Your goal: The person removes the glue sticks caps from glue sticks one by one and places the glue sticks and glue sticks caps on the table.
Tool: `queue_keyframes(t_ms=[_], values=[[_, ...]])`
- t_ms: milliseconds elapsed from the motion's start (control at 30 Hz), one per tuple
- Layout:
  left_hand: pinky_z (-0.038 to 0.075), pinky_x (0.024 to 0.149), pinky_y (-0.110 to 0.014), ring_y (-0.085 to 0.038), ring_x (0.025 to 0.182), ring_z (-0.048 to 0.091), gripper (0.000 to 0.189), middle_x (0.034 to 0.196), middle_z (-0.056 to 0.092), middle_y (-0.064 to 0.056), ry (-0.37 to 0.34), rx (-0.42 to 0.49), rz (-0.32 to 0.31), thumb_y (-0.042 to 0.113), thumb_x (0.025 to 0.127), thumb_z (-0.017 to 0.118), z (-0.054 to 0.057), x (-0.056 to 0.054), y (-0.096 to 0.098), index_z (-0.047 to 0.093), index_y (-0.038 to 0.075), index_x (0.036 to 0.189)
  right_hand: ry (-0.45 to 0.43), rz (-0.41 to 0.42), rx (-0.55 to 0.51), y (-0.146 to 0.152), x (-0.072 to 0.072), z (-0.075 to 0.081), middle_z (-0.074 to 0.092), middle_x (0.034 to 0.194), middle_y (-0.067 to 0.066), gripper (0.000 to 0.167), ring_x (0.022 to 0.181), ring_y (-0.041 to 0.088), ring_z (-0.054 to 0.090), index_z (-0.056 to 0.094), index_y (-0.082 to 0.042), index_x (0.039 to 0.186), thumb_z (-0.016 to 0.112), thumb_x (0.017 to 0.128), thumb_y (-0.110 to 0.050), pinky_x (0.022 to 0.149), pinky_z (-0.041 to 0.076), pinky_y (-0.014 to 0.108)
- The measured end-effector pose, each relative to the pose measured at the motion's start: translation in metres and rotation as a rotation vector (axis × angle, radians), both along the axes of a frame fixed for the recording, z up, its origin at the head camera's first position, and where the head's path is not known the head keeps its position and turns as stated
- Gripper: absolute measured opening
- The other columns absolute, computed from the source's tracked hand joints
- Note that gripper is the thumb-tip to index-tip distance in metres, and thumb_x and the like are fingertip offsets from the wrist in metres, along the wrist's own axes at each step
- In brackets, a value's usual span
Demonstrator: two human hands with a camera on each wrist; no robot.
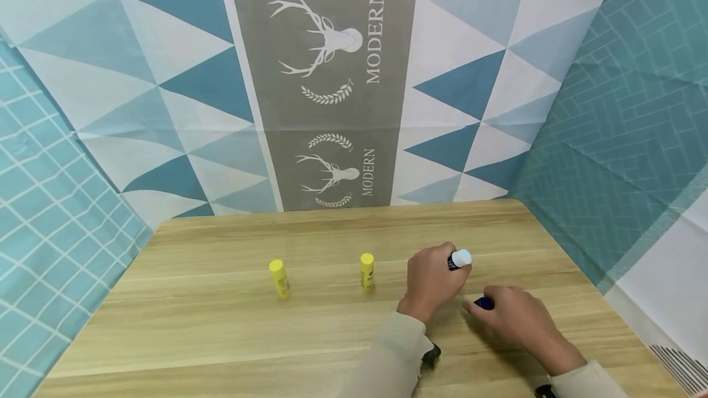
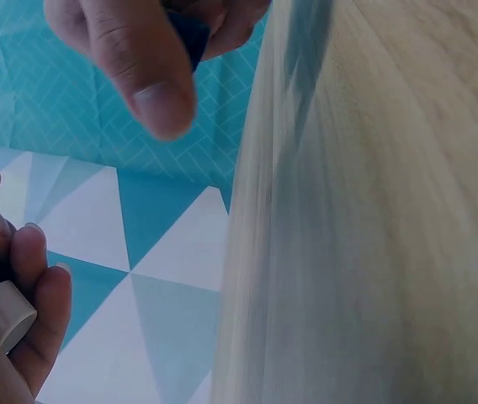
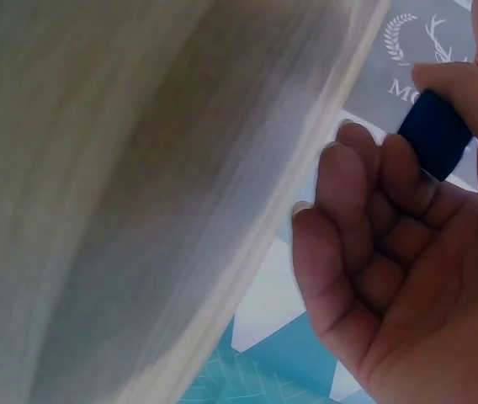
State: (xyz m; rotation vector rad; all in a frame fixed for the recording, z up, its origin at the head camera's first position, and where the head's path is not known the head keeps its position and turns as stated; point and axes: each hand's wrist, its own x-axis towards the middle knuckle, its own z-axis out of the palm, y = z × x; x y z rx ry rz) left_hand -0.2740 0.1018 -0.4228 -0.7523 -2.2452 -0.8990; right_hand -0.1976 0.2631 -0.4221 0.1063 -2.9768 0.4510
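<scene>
My left hand grips a dark-bodied glue stick above the table, its white end pointing out to the right. The left wrist view shows the glue stick's white end below a dark label with small lettering, the fingers curled round it. Just to the right, my right hand pinches a dark blue cap between thumb and forefinger. In the right wrist view this blue cap is apart from the glue stick, and the other fingers are loosely curled.
A yellow glue stick stands left of my left hand on the wooden table. Another yellow glue stick is farther left, leaning slightly in view. Behind the table hangs a patterned cloth, with tile-print cloths on both sides.
</scene>
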Motion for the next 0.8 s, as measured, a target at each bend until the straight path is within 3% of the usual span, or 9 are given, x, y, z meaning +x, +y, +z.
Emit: queue_keyframes(t_ms=[233, 500, 800], values=[[0.026, 0.043, -0.013, 0.002, 0.046, 0.032, 0.031, 0.055, 0.04, 0.016, -0.005, -0.005, -0.011, 0.028, 0.085, 0.075, 0.0011, 0.0013, 0.0004, 0.051, 0.023, 0.068, -0.042, -0.008, 0.019, 0.0039, 0.0026, -0.0035, 0.041, 0.054, -0.004, 0.051, 0.047, 0.013, 0.039, 0.046, -0.018, 0.06, 0.066, 0.091, -0.052, 0.046, 0.031, 0.031], [0.025, 0.041, -0.014, 0.002, 0.044, 0.031, 0.032, 0.054, 0.038, 0.015, -0.002, -0.016, -0.016, 0.028, 0.084, 0.075, 0.0007, 0.0014, 0.0008, 0.048, 0.024, 0.067, -0.202, -0.01, 0.032, 0.0047, 0.0055, -0.0048, 0.043, 0.057, -0.001, 0.054, 0.05, 0.015, 0.042, 0.05, -0.016, 0.062, 0.059, 0.092, -0.061, 0.048, 0.031, 0.034], [0.025, 0.041, -0.014, 0.003, 0.044, 0.029, 0.034, 0.052, 0.036, 0.015, -0.042, 0.012, -0.041, 0.027, 0.085, 0.074, 0.0026, 0.0006, 0.0007, 0.046, 0.024, 0.066, -0.217, -0.015, 0.085, 0.0032, 0.0055, -0.0043, 0.046, 0.058, 0.0, 0.054, 0.051, 0.016, 0.043, 0.053, -0.017, 0.065, 0.058, 0.091, -0.064, 0.049, 0.033, 0.036]])
